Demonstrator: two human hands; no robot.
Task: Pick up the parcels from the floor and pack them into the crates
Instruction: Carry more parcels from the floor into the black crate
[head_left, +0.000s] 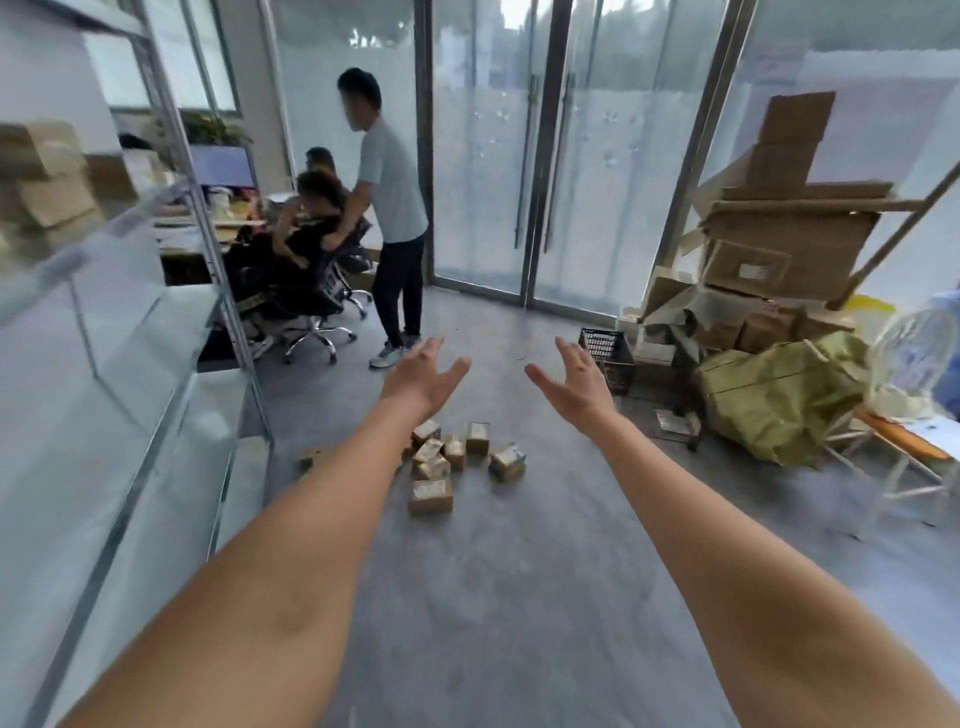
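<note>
Several small brown cardboard parcels (431, 494) with white labels lie scattered on the grey floor in the middle of the room. A black plastic crate (608, 352) stands on the floor farther back, to the right. Both my arms stretch forward above the parcels. My left hand (423, 371) is open, palm turned inward, fingers spread, holding nothing. My right hand (576, 376) mirrors it, open and empty, in front of the crate's left edge. Both hands are well above and beyond the parcels, touching nothing.
A metal shelf rack (208, 249) runs along the left. One person stands (395, 208) behind others seated on office chairs at a desk. Glass doors (540, 156) close the back. Flattened cartons (789, 228) and a green sack (779, 395) pile at right, beside a white folding frame (904, 467).
</note>
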